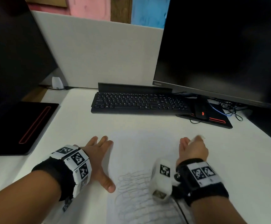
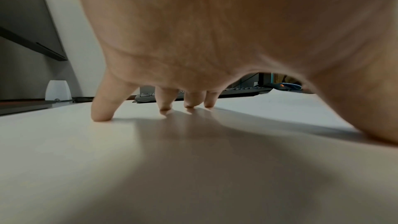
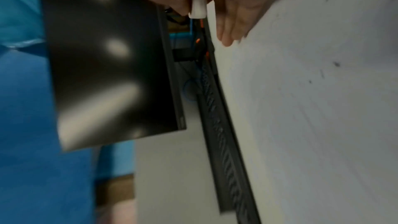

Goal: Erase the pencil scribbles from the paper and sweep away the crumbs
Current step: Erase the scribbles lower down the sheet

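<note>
The left hand (image 1: 97, 157) lies spread with straight fingers (image 2: 101, 108) pressing their tips on the white surface (image 1: 86, 126) at lower left of the head view, its thumb just beside the grey pencil scribbles (image 1: 136, 188) on the white sheet of paper (image 1: 141, 143) at lower centre. The right hand (image 1: 193, 151), at centre right above the paper, pinches a small white eraser with a grey-smudged end (image 3: 198, 4); dark crumbs (image 3: 336, 64) dot the paper beside it. A black keyboard (image 1: 139, 102) lies beyond
</note>
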Tool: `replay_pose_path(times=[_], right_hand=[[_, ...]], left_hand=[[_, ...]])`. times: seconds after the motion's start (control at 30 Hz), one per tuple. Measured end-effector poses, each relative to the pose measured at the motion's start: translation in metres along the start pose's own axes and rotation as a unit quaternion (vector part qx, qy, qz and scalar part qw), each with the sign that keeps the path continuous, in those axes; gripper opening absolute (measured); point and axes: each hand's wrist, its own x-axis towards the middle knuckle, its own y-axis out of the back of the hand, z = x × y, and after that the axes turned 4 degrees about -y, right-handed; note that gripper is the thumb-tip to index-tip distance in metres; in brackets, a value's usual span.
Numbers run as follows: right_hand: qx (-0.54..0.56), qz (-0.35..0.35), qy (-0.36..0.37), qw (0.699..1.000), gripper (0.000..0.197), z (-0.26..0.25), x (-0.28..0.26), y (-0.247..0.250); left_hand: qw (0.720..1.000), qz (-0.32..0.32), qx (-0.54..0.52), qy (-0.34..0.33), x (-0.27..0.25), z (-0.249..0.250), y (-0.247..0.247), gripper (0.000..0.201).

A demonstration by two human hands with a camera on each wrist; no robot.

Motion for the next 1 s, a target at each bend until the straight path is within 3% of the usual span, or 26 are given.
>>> replay_pose_path(times=[0.07,0.13,0.23,0.33,0.4,0.5,0.57,0.63,0.7,0.77,0.83,0.9,1.0], right_hand=[[0.042,-0.097,-0.023,0.994,0.022,0.012,-0.032,0.012],[0.001,-0.19,-0.121,0.974,0.026,0.056,-0.08,0.013],[-0.054,-0.237,-0.24,0.94,0.017,0.096,-0.103,0.017],[-0.041,-0.22,-0.186,0.957,0.029,0.072,-0.069,0.025],[0.018,-0.154,-0.117,0.981,0.039,0.034,-0.029,0.029],[0.077,-0.023,-0.025,0.996,0.036,-0.015,-0.002,0.031],[0.024,-0.077,-0.009,0.997,0.023,-0.011,-0.027,0.022],[-0.056,-0.153,-0.085,0.983,0.011,0.032,-0.056,0.024],[-0.049,-0.234,-0.217,0.946,0.017,0.075,-0.088,0.025],[-0.086,-0.274,-0.276,0.917,0.017,0.088,-0.099,0.025],[-0.114,-0.26,-0.236,0.93,0.019,0.071,-0.081,0.029],[-0.107,-0.183,-0.148,0.966,0.026,0.034,-0.048,0.028],[0.012,-0.089,-0.051,0.995,0.021,-0.021,-0.004,0.032]], left_hand=[[1.0,0.001,0.003,-0.002,0.001,0.0,0.001,0.146],[1.0,-0.003,0.004,-0.001,0.002,0.0,0.001,0.147],[1.0,-0.001,0.016,0.0,0.004,0.0,-0.001,0.148],[1.0,0.002,0.003,0.001,0.001,0.0,0.0,0.147],[1.0,0.006,-0.003,-0.002,0.0,0.0,0.0,0.146],[1.0,0.008,-0.006,-0.005,-0.001,0.001,0.0,0.146],[1.0,0.007,-0.006,-0.005,-0.001,0.001,0.0,0.146],[1.0,0.004,-0.004,-0.001,-0.001,0.003,0.002,0.145],[1.0,0.0,0.006,0.003,-0.001,0.006,0.003,0.145],[1.0,-0.002,0.012,0.003,-0.001,0.006,0.003,0.144],[1.0,0.002,0.004,-0.001,0.0,0.004,0.002,0.145],[1.0,0.006,-0.008,-0.005,0.0,0.001,0.0,0.146],[1.0,0.01,-0.009,-0.009,0.0,0.0,-0.001,0.144]])
